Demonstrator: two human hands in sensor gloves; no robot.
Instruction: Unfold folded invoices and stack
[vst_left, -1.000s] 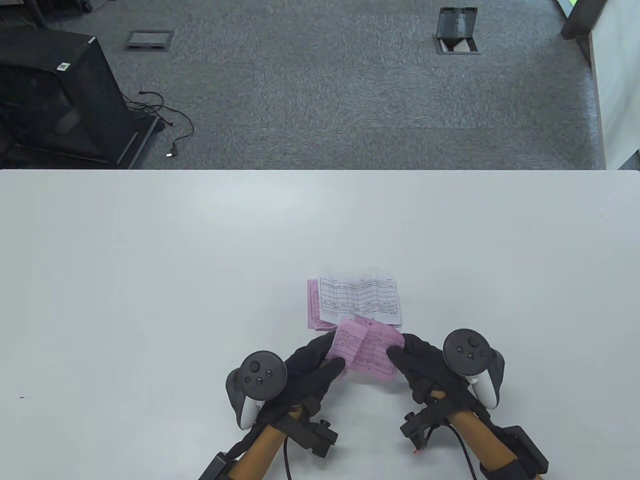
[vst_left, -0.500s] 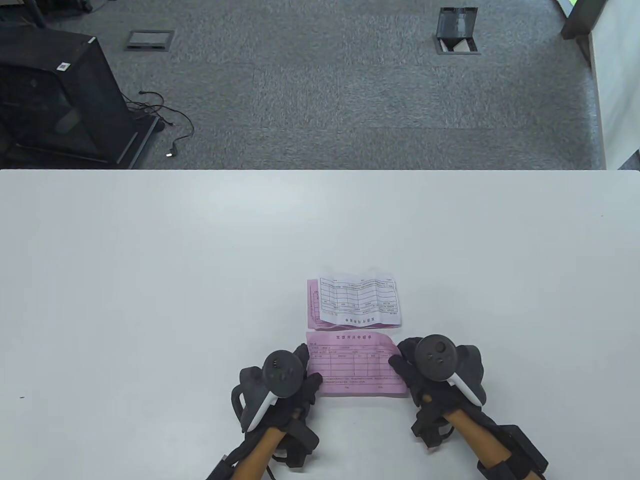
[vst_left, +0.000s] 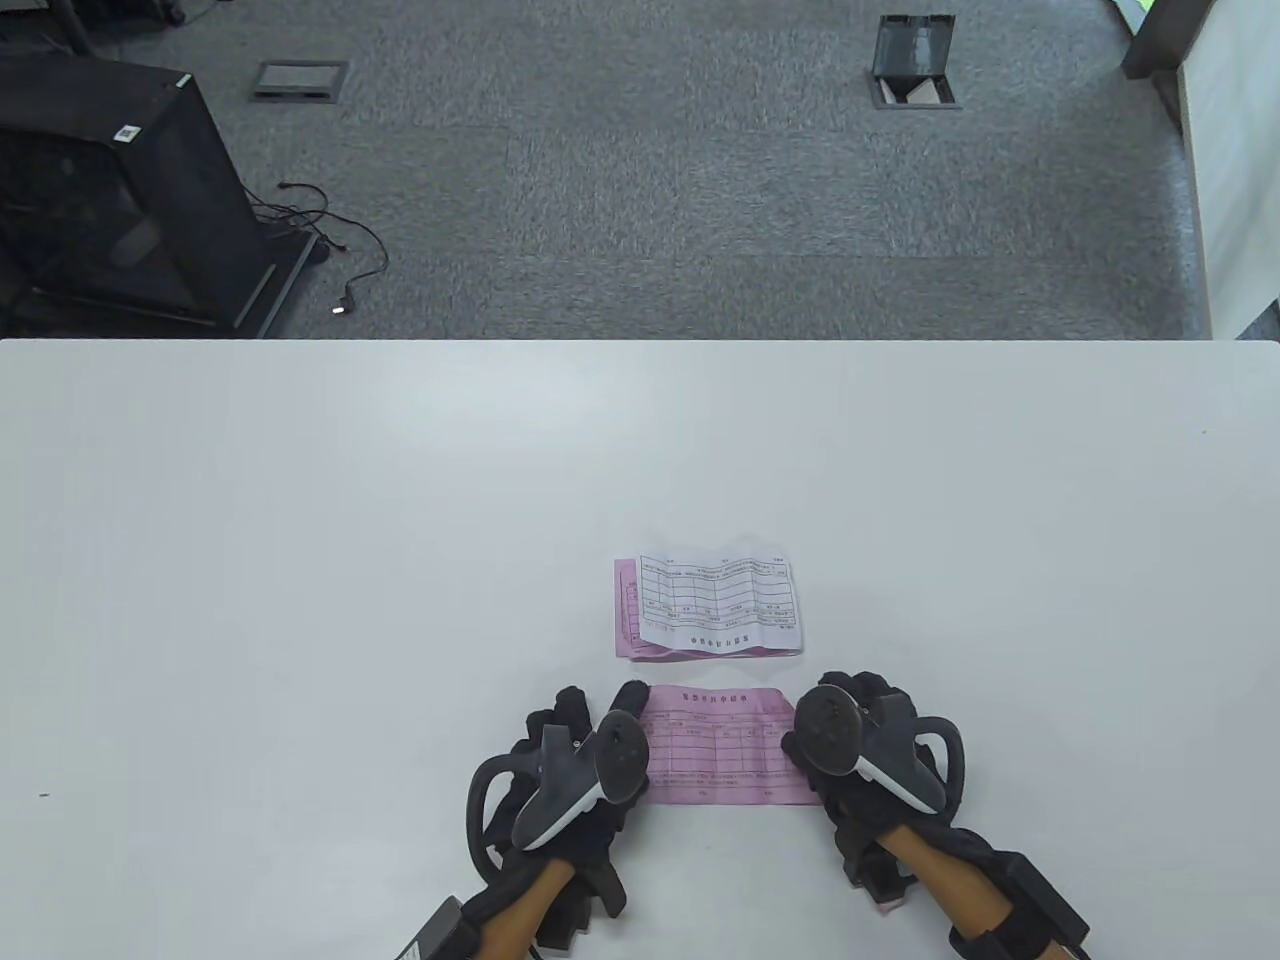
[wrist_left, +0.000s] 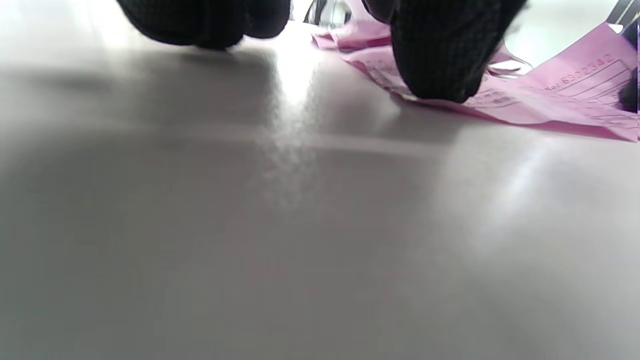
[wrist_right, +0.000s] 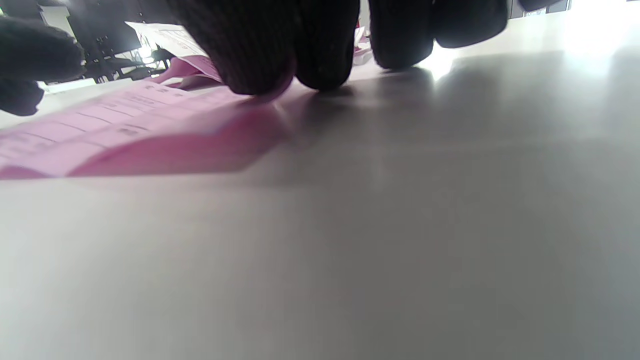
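Pink invoice (wrist_left: 560, 95): in the left wrist view a printed serial number near its edge reads roughly "No 6902342"; the last digits are uncertain.
Pink invoice, table view (vst_left: 722, 745): a printed heading and a ruled table, too small to read.
White invoice (vst_left: 722, 600): lies upside down to the camera on the stack; printed table and heading, not legible.
Black cabinet (vst_left: 125, 200): small white sticker at its top, unreadable.
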